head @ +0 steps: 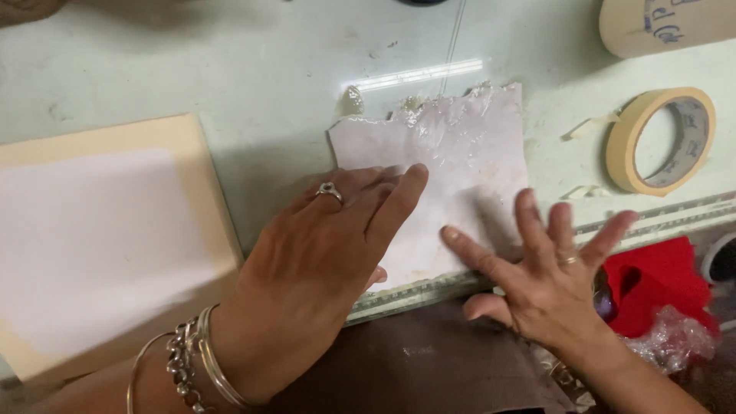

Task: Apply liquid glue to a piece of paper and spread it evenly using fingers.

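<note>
A torn whitish sheet, covered with crinkled clear film at its top, lies flat on a pale green table. My left hand, wearing a ring and metal bracelets, presses flat on the sheet's lower left part with fingers together. My right hand, also ringed, rests on the sheet's lower right corner with fingers spread. Neither hand grips anything.
A beige block with a white sheet on top lies at the left. A roll of masking tape and a larger roll sit at the right. A metal ruler runs along the table's edge. Red cloth and crumpled plastic lie below.
</note>
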